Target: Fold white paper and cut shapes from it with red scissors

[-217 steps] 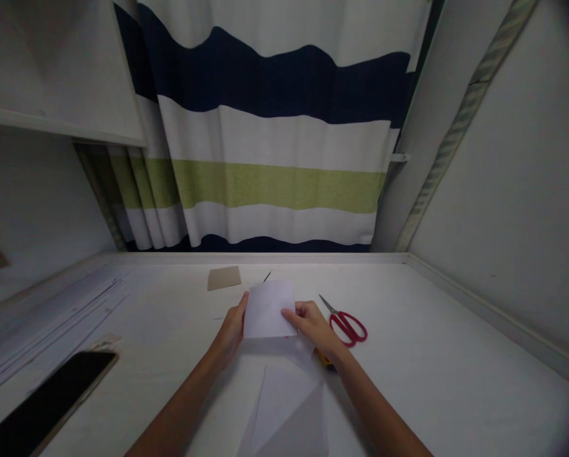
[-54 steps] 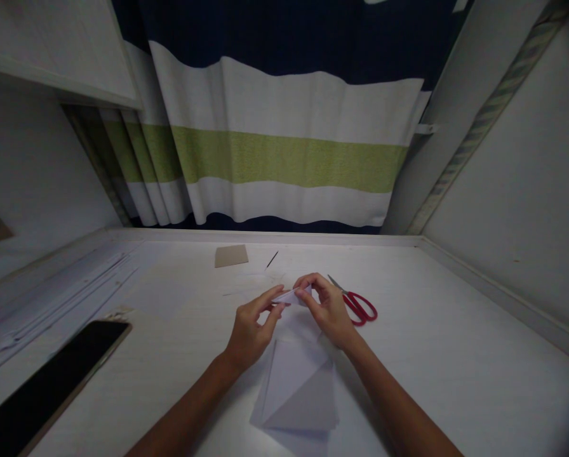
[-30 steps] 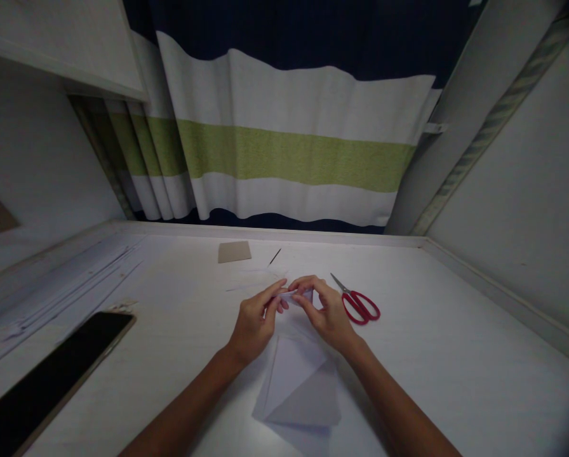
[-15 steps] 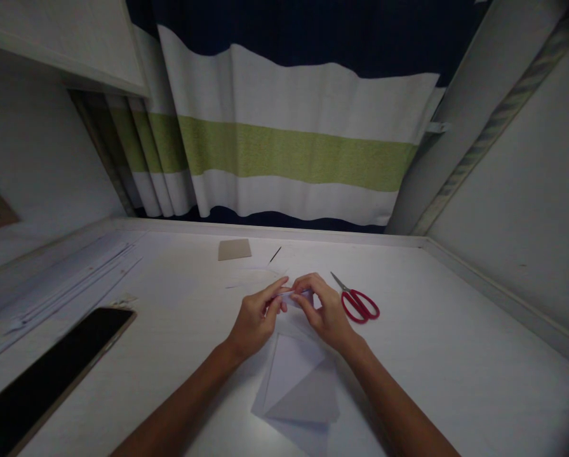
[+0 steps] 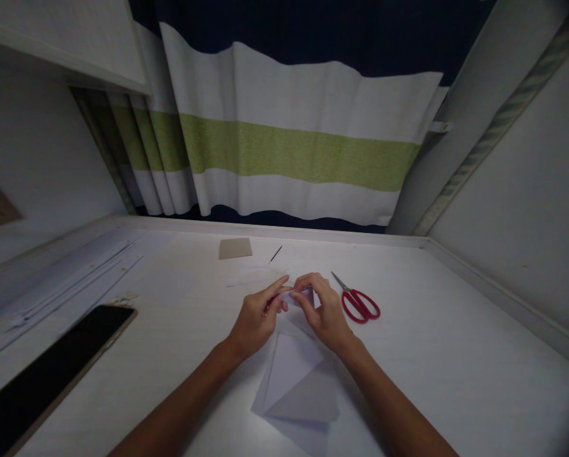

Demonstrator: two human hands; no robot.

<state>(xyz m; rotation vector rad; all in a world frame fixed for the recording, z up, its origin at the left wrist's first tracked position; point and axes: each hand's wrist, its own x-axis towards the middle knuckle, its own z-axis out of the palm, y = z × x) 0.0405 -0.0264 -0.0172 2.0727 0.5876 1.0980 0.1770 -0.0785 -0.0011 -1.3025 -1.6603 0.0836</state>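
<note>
Between my two hands is a small folded piece of white paper (image 5: 309, 294), partly hidden by the fingers. My left hand (image 5: 256, 317) pinches its left end, the index finger stretched along the top edge. Thumb and fingers of my right hand (image 5: 323, 312) are closed on the paper's upper edge from the right. Below the hands, nearer to me, several sheets of white paper (image 5: 294, 368) lie overlapping on the white table (image 5: 184, 355). To the right of my right hand rest red-handled scissors (image 5: 358, 303), blades pointing away to the upper left.
A beige card (image 5: 235, 248) and a thin dark stick (image 5: 275, 254) lie beyond the hands, with thin paper strips nearby. At the left is a black-screened phone (image 5: 60, 374); long white strips (image 5: 79, 282) run along the left wall. A striped curtain (image 5: 294, 146) hangs behind the table.
Both hands keep hold of the folded paper in nearly the same place. The fingers have shifted only slightly and the paper seems a little more tilted. The camera view has moved very slightly.
</note>
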